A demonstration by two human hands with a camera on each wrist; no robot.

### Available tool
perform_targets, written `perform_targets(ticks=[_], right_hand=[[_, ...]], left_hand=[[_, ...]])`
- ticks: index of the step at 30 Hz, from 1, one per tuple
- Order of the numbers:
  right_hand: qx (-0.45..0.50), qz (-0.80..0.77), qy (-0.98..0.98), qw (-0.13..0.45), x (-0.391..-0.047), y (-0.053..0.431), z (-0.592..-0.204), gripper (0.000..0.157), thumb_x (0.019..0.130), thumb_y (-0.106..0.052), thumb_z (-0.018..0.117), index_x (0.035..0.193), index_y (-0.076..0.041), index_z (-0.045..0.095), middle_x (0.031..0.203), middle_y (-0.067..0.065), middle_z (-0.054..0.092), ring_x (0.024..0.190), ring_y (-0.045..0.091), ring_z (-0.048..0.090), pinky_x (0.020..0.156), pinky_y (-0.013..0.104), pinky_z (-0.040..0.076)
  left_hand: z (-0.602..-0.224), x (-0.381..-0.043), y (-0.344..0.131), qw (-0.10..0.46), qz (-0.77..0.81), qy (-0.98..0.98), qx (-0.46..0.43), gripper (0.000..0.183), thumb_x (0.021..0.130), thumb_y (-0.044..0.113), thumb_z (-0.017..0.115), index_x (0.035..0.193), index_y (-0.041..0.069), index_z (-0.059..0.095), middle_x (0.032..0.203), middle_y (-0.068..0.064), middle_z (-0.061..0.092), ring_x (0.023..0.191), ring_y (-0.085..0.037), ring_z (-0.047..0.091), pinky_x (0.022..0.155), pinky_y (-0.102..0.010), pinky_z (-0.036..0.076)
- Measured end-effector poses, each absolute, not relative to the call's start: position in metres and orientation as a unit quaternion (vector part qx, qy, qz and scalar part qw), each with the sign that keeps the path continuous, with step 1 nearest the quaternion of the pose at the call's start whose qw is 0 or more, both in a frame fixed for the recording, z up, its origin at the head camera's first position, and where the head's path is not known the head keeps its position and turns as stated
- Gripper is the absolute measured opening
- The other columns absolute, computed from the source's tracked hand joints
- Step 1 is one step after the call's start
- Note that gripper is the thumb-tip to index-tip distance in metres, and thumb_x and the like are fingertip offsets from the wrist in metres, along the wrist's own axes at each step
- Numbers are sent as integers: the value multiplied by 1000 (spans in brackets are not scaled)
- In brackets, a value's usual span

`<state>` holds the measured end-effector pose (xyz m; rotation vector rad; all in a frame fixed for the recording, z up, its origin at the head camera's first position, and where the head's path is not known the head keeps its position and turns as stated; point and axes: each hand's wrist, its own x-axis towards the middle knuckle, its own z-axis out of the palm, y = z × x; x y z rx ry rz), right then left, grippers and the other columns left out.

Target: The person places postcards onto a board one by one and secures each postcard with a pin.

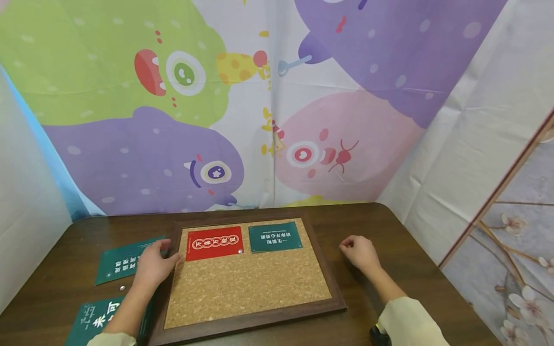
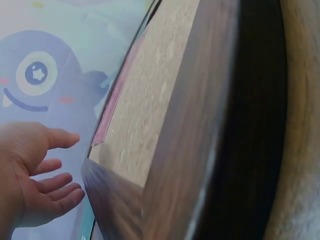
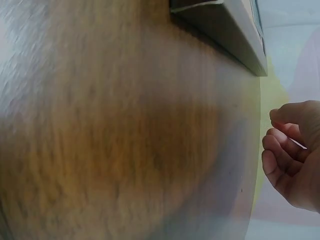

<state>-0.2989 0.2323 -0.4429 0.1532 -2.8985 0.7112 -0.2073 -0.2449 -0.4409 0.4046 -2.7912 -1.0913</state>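
Observation:
A wood-framed cork board [image 1: 246,283] lies on the table with a red card [image 1: 215,243] and a green card [image 1: 274,236] at its far side. A shiny pin [image 1: 240,251] shows at one corner of the red card. My left hand [image 1: 155,264] is at the board's left edge, over part of another green card [image 1: 114,264]; in the left wrist view its fingers [image 2: 60,192] are spread and hold nothing. To the right of the board hovers my right hand [image 1: 360,252]. Its fingers [image 3: 280,150] are loosely curled, and nothing is visible in them.
One more green card [image 1: 84,322] lies at the table's near left, partly behind the left forearm. A small silver pin [image 1: 122,288] sits between the two left cards. A cartoon-printed curtain [image 1: 255,192] hangs behind the brown table [image 1: 389,226].

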Motion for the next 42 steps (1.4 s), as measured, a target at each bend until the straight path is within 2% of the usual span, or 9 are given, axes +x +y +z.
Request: perform_targets(ticks=[11,20,31,42], right_hand=[[61,252,-962,86,-302,217,-439,11,82,-16,67,82,-7,71,79,4,69,72,16,61,66,35,49],[66,262,-959,82,-304,203,-439,9,82,-17,67,82,-8,71,77,2,68,71,14,59,66,33,49],[79,263,-958,80,-305,189,-437,9,83,-18,67,85,-9,71,79,1,67,71,13,58,64,32,49],[81,272,-956,67,-305,175,-436,9,84,-19,66,85,-11,71,77,0,66,65,11,56,60,29,47]], left_hand=[[-429,-212,-224,79,-369,-921,97,52,89,23,60,129,-9,46,123,-32,48,113,-45,46,93,-56,41],[-430,-225,-200,81,-385,-917,71,48,89,21,62,129,-3,49,128,-28,48,118,-44,46,95,-56,42],[-433,-237,-183,101,-384,-918,20,46,88,19,63,125,-5,52,125,-27,54,118,-42,49,96,-53,42],[-434,-246,-165,86,-383,-919,20,43,87,20,65,121,-4,55,123,-24,55,118,-40,50,97,-52,42]])
